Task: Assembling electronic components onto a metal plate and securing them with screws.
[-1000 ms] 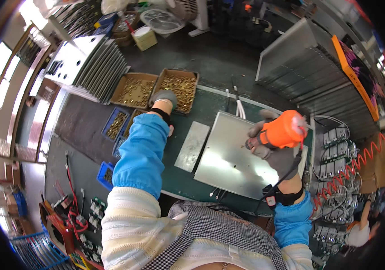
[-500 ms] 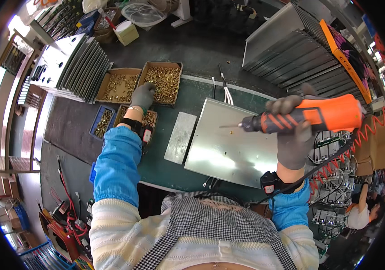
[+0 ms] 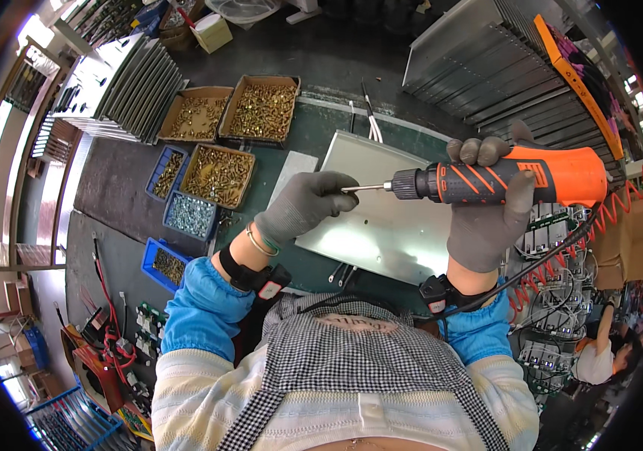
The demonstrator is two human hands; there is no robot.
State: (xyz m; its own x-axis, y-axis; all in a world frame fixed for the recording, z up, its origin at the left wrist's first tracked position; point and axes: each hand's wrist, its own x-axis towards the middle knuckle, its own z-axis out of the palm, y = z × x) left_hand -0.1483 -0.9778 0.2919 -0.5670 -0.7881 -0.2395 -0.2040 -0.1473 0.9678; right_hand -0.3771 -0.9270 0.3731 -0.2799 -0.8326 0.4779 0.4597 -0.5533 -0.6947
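My right hand [image 3: 487, 203] is wrapped round an orange and black electric screwdriver [image 3: 554, 174], held level above the work. Its thin metal bit [image 3: 370, 187] points left. At the bit's tip, my left hand [image 3: 310, 204] is closed in a pinch; whatever lies between the fingertips is too small and hidden to make out. Both hands wear grey gloves. Beneath them lies a flat silver metal panel [image 3: 381, 242] with small holes, partly covered by my hands and the tool. A narrower metal plate [image 3: 291, 167] sits beside its left edge, partly behind my left hand.
Cardboard boxes of brass-coloured screws [image 3: 263, 109] and blue bins of small fasteners [image 3: 190, 215] stand at the left. Stacked metal panels [image 3: 122, 90] are at the far left, more panels [image 3: 479, 68] at the far right. A red coiled hose [image 3: 626, 203] and black cable hang at right.
My left hand has left the box of brass-coloured screws and come right and nearer, to the bit's tip. The screwdriver stays in my right hand, now level and slightly further left.
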